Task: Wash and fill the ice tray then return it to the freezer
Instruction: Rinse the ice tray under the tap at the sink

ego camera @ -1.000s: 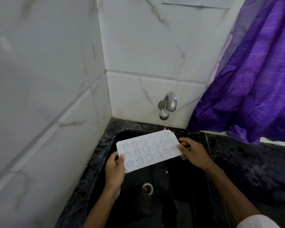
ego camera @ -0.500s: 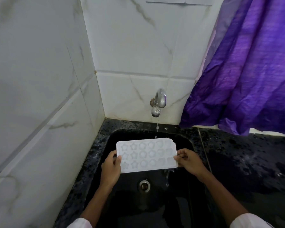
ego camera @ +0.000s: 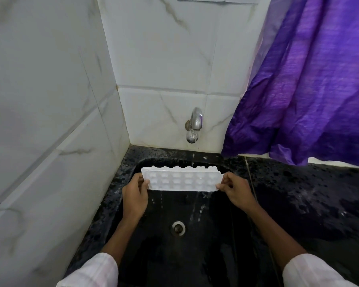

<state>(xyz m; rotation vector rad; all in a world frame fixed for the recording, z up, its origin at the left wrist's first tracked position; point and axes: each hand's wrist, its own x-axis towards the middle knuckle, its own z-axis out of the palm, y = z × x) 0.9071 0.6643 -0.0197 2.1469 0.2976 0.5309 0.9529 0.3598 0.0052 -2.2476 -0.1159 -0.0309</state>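
Note:
A white ice tray [ego camera: 181,180] with several small moulded cavities hangs over the black sink [ego camera: 232,255], tipped so its near edge points down. Water runs off that lower edge into the basin. My left hand [ego camera: 135,195] pinches the tray's left end. My right hand [ego camera: 234,188] pinches its right end. The chrome tap [ego camera: 193,127] sticks out of the tiled wall just above and behind the tray, and a thin stream of water falls from it.
The sink drain [ego camera: 178,228] lies below the tray. A wet black speckled counter [ego camera: 311,195] runs off to the right. A purple curtain [ego camera: 311,83] hangs over its back edge. White marble tiles [ego camera: 50,121] close in the left side and the back.
The tray went from lying nearly flat, cavities up, to tilted steeply with its near edge down, and water now pours off it. Both hands kept their hold on its ends.

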